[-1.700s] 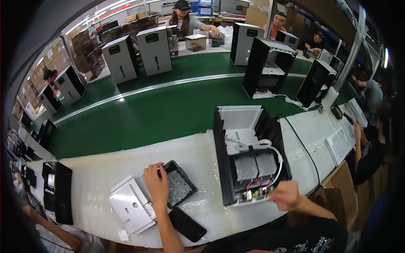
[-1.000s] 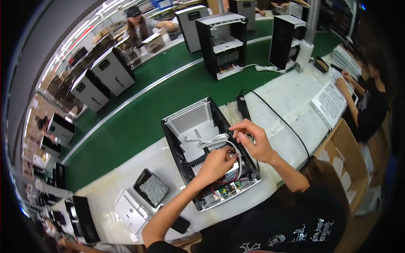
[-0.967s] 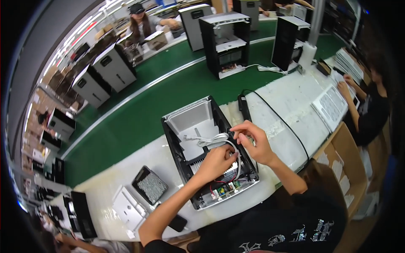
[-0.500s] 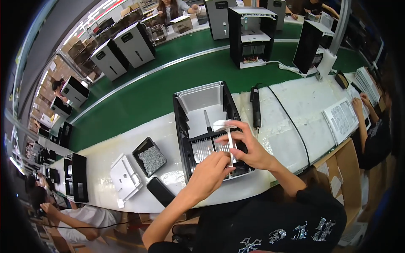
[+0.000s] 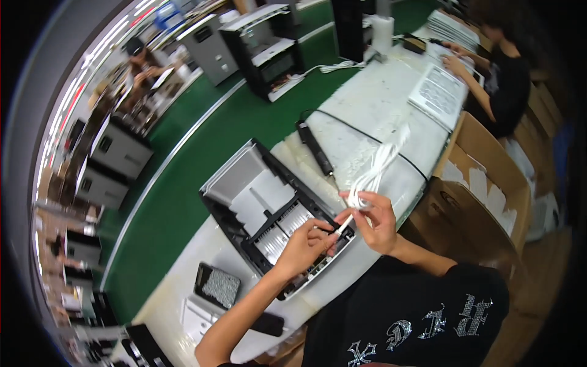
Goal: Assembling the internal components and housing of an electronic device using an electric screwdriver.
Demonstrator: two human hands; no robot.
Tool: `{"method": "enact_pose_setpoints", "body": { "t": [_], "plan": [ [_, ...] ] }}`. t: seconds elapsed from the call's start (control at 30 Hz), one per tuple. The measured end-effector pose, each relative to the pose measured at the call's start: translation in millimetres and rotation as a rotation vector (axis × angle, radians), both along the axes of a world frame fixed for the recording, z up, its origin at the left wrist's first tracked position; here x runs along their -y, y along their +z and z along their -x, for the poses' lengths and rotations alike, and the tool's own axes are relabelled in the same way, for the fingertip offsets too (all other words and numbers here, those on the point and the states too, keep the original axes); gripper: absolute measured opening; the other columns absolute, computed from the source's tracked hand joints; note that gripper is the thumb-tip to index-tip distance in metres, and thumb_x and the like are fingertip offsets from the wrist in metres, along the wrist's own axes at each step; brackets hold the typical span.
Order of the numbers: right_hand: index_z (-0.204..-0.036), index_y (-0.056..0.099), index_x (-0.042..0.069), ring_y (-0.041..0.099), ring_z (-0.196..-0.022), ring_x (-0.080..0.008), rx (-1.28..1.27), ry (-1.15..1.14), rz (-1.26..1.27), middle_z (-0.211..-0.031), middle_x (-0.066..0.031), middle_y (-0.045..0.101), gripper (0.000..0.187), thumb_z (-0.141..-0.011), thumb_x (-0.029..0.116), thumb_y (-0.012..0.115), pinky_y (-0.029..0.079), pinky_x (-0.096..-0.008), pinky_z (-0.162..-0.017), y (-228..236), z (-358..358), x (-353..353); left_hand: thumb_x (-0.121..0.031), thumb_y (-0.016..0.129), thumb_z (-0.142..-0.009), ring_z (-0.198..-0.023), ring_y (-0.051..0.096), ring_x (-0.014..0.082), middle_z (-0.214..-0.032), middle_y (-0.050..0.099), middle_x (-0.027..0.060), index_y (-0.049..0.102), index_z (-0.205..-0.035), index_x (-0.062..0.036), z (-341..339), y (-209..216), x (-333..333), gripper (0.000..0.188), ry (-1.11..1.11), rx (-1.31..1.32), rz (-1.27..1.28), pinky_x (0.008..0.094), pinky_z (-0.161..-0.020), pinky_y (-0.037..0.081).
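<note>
A bundled white cable (image 5: 374, 177) hangs between my two hands, its far loops smeared by motion. My right hand (image 5: 377, 225) pinches the cable at the near end of the bundle. With bent fingers, my left hand (image 5: 304, 246) grips the cable's straight lead where it reaches the near right corner of an open appliance housing (image 5: 235, 223). That housing has black side walls, a grey inner tray and ribbed metal-looking plates. My left fingers hide the lead's tip, so I cannot tell whether it is attached. Small parts line the housing's near edge.
A black electric screwdriver (image 5: 315, 147) lies beyond the housing. Left of my forearm are a black bin of screws (image 5: 221, 287), a white plastic panel (image 5: 197, 317) and a dark flat slab (image 5: 266, 323). A cardboard box (image 5: 489, 189) stands at right, near a co-worker (image 5: 502, 76).
My view has swung to the right, so the housing appears turned and further left. My right hand has drawn the cable bundle away from above the housing to its right side.
</note>
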State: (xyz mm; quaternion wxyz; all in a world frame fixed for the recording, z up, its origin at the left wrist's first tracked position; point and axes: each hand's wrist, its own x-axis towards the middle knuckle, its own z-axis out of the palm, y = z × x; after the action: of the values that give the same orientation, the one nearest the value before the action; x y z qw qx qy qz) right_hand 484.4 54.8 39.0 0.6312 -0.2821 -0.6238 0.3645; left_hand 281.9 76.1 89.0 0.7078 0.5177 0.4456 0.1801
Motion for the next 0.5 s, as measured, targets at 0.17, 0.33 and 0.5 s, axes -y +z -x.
{"method": "enact_pose_setpoints", "body": {
  "t": [0.17, 0.33, 0.5],
  "plan": [
    [-0.136, 0.035, 0.004, 0.070, -0.090, -0.0261, -0.039, -0.201, 0.086, -0.128, -0.0253, 0.055, 0.046, -0.094, -0.012, 0.046, 0.056, -0.0325, -0.076, -0.3, -0.9, 18.3, -0.017, 0.063, -0.096, -0.074, 0.062, 0.0095, -0.091, 0.069, 0.0087, 0.060, -0.110, 0.0059, -13.7, -2.3, -24.9, 0.026, -0.247, -0.089, 0.083, 0.0229, -0.069, 0.050],
    [-0.136, 0.030, 0.007, 0.069, -0.085, -0.0265, 0.028, -0.281, 0.134, -0.124, -0.0289, 0.055, 0.050, -0.093, -0.014, 0.045, 0.056, -0.0348, -0.076, -0.9, 0.0, 16.1, -0.021, 0.060, -0.098, -0.073, 0.061, 0.0082, -0.092, 0.069, 0.0077, 0.063, -0.104, 0.0055, -19.2, 3.0, -37.6, 0.027, -0.382, -0.160, 0.091, 0.0222, -0.069, 0.049],
    [-0.135, 0.032, 0.003, 0.069, -0.086, -0.0249, 0.071, -0.232, 0.165, -0.124, -0.0289, 0.056, 0.050, -0.091, -0.016, 0.047, 0.056, -0.0326, -0.074, 8.2, -2.4, 7.7, -0.023, 0.061, -0.098, -0.073, 0.060, 0.0077, -0.092, 0.070, 0.0074, 0.063, -0.101, 0.0042, -19.8, 3.6, -40.5, 0.027, -0.358, -0.141, 0.147, 0.0224, -0.069, 0.049]
  ]
}}
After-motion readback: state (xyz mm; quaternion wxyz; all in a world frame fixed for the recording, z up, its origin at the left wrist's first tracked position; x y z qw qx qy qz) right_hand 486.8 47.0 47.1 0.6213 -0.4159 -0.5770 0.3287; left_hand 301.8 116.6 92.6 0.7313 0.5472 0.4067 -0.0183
